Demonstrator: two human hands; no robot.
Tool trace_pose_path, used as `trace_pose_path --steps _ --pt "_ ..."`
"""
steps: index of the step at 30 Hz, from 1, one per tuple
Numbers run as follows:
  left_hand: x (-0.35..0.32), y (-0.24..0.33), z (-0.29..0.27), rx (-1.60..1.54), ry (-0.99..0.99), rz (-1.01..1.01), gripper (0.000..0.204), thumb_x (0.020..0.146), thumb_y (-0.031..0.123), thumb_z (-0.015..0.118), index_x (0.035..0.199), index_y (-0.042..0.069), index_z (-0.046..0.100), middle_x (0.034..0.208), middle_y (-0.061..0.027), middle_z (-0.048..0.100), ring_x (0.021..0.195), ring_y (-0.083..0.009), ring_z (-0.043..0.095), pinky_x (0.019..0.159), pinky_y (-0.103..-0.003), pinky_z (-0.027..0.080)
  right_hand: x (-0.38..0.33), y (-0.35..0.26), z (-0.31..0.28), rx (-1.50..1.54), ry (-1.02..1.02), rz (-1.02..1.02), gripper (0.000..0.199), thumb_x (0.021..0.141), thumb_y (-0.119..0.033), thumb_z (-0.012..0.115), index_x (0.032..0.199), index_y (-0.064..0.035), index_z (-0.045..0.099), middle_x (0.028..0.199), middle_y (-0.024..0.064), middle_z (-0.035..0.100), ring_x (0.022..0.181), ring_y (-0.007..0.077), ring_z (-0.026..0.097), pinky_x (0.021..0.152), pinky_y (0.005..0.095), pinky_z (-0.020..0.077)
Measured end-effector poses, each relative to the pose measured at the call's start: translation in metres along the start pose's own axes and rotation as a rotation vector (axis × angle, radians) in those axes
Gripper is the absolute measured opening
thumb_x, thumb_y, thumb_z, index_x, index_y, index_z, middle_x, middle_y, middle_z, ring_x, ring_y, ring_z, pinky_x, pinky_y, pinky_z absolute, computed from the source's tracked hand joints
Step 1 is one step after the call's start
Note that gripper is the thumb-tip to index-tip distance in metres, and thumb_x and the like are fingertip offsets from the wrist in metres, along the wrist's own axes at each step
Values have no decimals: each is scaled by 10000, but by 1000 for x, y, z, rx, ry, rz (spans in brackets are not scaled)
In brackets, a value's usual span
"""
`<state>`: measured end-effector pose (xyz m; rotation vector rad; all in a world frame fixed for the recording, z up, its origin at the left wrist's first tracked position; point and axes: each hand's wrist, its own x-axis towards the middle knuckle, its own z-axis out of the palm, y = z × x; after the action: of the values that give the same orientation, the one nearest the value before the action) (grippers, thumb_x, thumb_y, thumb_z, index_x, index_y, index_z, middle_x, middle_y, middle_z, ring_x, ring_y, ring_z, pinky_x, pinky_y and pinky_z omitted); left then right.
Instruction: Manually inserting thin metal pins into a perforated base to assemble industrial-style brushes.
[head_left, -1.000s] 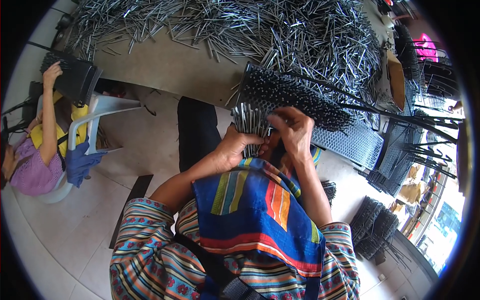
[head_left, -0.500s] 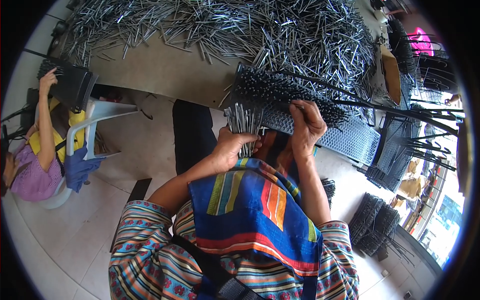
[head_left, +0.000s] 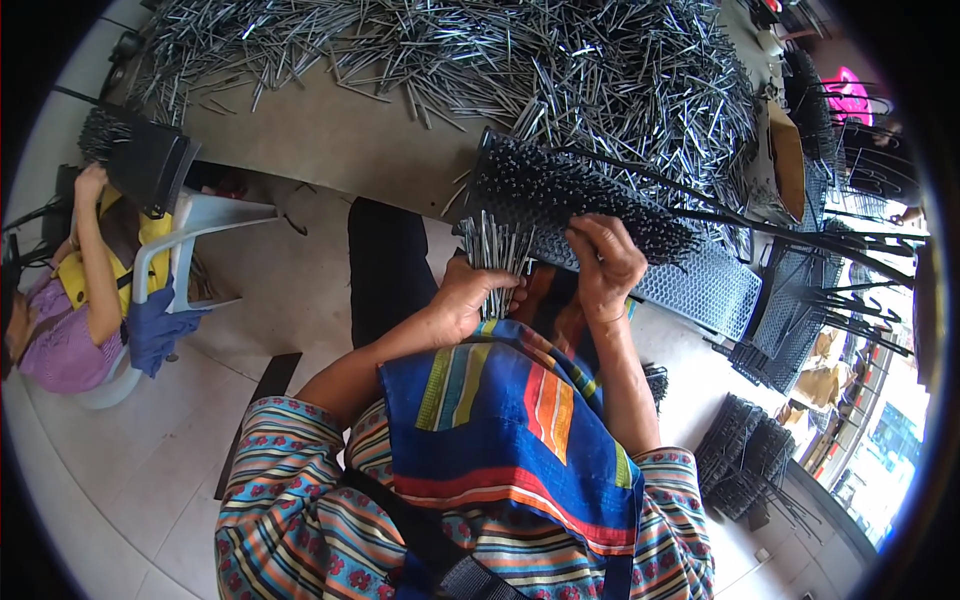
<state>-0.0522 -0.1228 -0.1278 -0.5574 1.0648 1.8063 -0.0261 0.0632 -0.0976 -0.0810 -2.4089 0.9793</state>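
My left hand (head_left: 470, 297) is wrapped round an upright bundle of thin metal rods (head_left: 494, 240), thumb across the front. Just right of it lies a dark board with rows of hexagonal holes (head_left: 700, 285), tilted from the table edge toward my lap. Dense rows of rods (head_left: 570, 190) stand in its far part. Over the near edge of those rows is my right hand (head_left: 608, 265), its fingers bent and pinched together. Whatever sits between these fingertips is hidden or too small to name.
A large heap of loose rods (head_left: 440, 60) covers the far side of the table (head_left: 300, 140). At left, a person (head_left: 85, 300) sits on a pale plastic chair (head_left: 190, 240) by a similar board. An open cardboard box (head_left: 785, 150) and stacked dark racks (head_left: 745, 450) stand at right.
My right hand has shifted slightly left and down along the board, its fingers curling more. The left hand and its bundle moved slightly right. At left, the other person's hand has lowered.
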Motion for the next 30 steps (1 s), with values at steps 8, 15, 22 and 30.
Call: trace_pose_path --steps 8,15,22,30 --pt "-2 3 1 -25 -55 15 213 727 -71 690 937 -63 654 834 -157 686 705 -247 680 636 -343 566 -29 -4 5 -207 -71 -225 212 678 -34 712 883 -85 687 895 52 672 705 188 634 587 311 444" --pt "-1 -2 3 -44 -38 8 239 731 -79 688 964 -49 644 849 -154 682 704 -246 679 647 -343 571 -19 -2 -4 -102 -157 -207 210 674 -35 680 882 -62 690 918 85 673 746 236 648 642 315 485" --pt "2 -4 3 -69 -63 26 261 732 -89 681 985 -43 637 851 -150 680 707 -243 678 647 -344 573 -25 -3 2 -114 -117 -194 200 684 -1 694 878 -54 692 912 83 670 728 223 642 607 303 470" --pt "1 -5 2 -26 -86 23 269 733 -105 665 994 -48 636 867 -165 684 718 -250 679 656 -347 565 3 -3 6 79 22 292 130 752 33 697 876 -7 702 723 49 611 594 79 525 548 221 401"
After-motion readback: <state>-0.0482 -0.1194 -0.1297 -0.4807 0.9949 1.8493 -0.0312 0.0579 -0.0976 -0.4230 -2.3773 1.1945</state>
